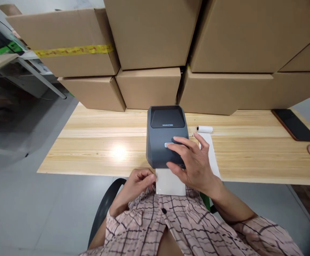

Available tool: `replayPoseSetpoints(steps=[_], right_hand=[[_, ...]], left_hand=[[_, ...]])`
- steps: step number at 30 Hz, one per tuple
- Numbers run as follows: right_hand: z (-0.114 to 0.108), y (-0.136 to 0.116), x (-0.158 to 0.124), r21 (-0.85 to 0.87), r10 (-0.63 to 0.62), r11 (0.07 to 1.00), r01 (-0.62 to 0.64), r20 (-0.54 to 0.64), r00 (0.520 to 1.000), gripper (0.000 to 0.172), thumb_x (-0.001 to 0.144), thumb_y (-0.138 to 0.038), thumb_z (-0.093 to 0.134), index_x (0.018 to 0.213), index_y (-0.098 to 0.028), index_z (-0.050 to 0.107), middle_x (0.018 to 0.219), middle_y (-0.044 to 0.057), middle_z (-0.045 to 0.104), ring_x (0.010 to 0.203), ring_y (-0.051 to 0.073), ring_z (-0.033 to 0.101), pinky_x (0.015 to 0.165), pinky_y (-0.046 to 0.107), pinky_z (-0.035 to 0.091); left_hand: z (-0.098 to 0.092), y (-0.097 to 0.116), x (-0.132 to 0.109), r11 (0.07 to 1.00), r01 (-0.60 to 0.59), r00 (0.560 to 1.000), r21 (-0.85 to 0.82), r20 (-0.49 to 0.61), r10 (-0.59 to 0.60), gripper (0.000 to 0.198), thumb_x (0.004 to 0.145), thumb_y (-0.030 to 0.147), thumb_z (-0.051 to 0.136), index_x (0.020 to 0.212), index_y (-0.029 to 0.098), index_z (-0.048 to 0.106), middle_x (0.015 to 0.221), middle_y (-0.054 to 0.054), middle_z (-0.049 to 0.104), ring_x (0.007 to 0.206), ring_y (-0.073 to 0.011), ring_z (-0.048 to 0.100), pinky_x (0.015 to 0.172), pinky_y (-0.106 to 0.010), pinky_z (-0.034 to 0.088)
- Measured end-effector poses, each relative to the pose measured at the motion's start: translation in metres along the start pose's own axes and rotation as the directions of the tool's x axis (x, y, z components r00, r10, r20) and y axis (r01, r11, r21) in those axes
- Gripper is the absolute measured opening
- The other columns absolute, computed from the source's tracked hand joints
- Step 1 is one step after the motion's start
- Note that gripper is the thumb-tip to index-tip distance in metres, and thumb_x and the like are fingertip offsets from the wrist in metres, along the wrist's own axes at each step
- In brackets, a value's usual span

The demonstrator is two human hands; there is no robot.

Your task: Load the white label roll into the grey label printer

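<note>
A dark printer (pixel 160 137) is sitting at the near edge of the counter (pixel 91 149), white paper (pixel 170 185) overhanging. The right hand (pixel 193 161) is holding its fingers spread, one lying over the button (pixel 166 144); it should be pressing lightly, squarely. The left hand (pixel 141 180) is curling beside the paper; whether it's pinching, I cannot tell.

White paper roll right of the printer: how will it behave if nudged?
The roll may turn easily, being a small cylinder lying on its side. The paper strip that seems to run from it looks thin, so probably flexes and could drag along.
</note>
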State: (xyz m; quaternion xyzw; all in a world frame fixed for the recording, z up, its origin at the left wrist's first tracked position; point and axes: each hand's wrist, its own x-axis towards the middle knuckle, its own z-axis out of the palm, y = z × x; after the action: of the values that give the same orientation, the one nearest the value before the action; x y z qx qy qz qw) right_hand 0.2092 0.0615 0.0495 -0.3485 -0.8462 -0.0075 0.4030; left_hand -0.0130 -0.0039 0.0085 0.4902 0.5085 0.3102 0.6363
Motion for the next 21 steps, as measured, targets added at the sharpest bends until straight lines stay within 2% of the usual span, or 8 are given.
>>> replayPoseSetpoints(steps=[3,6,8,10,12,15,18,21], right_hand=[[0.002,-0.004,0.002,0.002,0.025,1.0,-0.025,-0.004,1.0,0.021,0.098,-0.032,0.059,0.118,-0.029,0.052,0.101,0.001,0.079,0.102,0.023,0.072,0.119,0.046,0.025],[0.004,-0.008,0.0,0.027,0.059,0.998,-0.059,-0.013,0.998,0.014,0.098,-0.033,0.059,0.11,-0.028,0.053,0.103,0.0,0.079,0.1,0.021,0.073,0.117,0.046,0.024],[0.006,-0.011,0.0,0.019,0.078,0.997,-0.078,-0.031,0.996,0.011,0.099,-0.034,0.059,0.106,-0.028,0.053,0.102,-0.001,0.079,0.1,0.021,0.073,0.117,0.046,0.024],[0.008,-0.013,0.0,0.005,0.089,0.996,-0.089,-0.05,0.995,0.011,0.098,-0.036,0.06,0.103,-0.029,0.054,0.099,-0.002,0.078,0.098,0.02,0.072,0.117,0.046,0.024],[0.011,-0.011,-0.002,0.029,0.109,0.994,-0.107,-0.067,0.992,0.012,0.097,-0.038,0.062,0.103,-0.029,0.056,0.097,-0.003,0.078,0.099,0.021,0.072,0.117,0.048,0.026],[0.017,-0.004,-0.016,0.219,0.22,0.957,-0.193,-0.108,0.969,0.022,0.095,-0.039,0.062,0.114,-0.029,0.059,0.109,0.002,0.076,0.116,0.026,0.067,0.116,0.054,0.034],[0.027,0.005,-0.04,0.443,0.458,0.83,-0.338,-0.198,0.867,0.038,0.099,-0.038,0.053,0.136,-0.029,0.055,0.137,0.009,0.065,0.14,0.028,0.052,0.117,0.057,0.042],[0.039,0.006,-0.059,0.571,0.57,0.727,-0.382,-0.191,0.799,0.047,0.103,-0.038,0.044,0.148,-0.027,0.047,0.155,0.011,0.051,0.148,0.027,0.044,0.121,0.055,0.04]], left_hand=[[-0.011,0.005,0.002,0.997,-0.076,0.976,-0.013,-0.207,0.072,0.049,0.087,0.062,0.066,0.072,0.015,0.068,0.053,0.002,0.055,0.047,-0.0086,0.044,0.047,-0.021,0.035],[-0.012,0.009,0.012,0.968,-0.243,0.858,0.062,-0.452,0.244,0.039,0.09,0.053,0.066,0.076,0.016,0.07,0.059,0.001,0.058,0.054,-0.011,0.052,0.053,-0.023,0.043],[-0.006,0.008,0.021,0.922,-0.349,0.745,0.167,-0.547,0.381,0.03,0.093,0.047,0.065,0.095,0.019,0.074,0.085,-0.004,0.07,0.078,-0.016,0.065,0.069,-0.026,0.052],[0.004,0.003,0.028,0.874,-0.417,0.696,0.249,-0.53,0.484,0.036,0.096,0.045,0.061,0.124,0.023,0.068,0.125,-0.009,0.068,0.114,-0.0233,0.064,0.092,-0.034,0.054],[0.013,-0.005,0.031,0.851,-0.454,0.716,0.263,-0.461,0.524,0.051,0.098,0.047,0.057,0.145,0.027,0.053,0.152,-0.011,0.052,0.138,-0.0286,0.052,0.11,-0.042,0.047],[0.021,-0.015,0.03,0.866,-0.453,0.771,0.211,-0.394,0.499,0.067,0.098,0.05,0.057,0.158,0.031,0.035,0.167,-0.008,0.034,0.15,-0.0315,0.038,0.121,-0.046,0.037],[0.022,-0.02,0.027,0.882,-0.425,0.808,0.203,-0.354,0.471,0.071,0.099,0.05,0.055,0.161,0.032,0.027,0.17,-0.006,0.027,0.155,-0.0304,0.031,0.126,-0.045,0.03],[0.022,-0.022,0.029,0.839,-0.45,0.772,0.306,-0.339,0.538,0.067,0.103,0.05,0.045,0.163,0.031,0.024,0.172,-0.005,0.022,0.158,-0.0282,0.021,0.13,-0.046,0.019]])
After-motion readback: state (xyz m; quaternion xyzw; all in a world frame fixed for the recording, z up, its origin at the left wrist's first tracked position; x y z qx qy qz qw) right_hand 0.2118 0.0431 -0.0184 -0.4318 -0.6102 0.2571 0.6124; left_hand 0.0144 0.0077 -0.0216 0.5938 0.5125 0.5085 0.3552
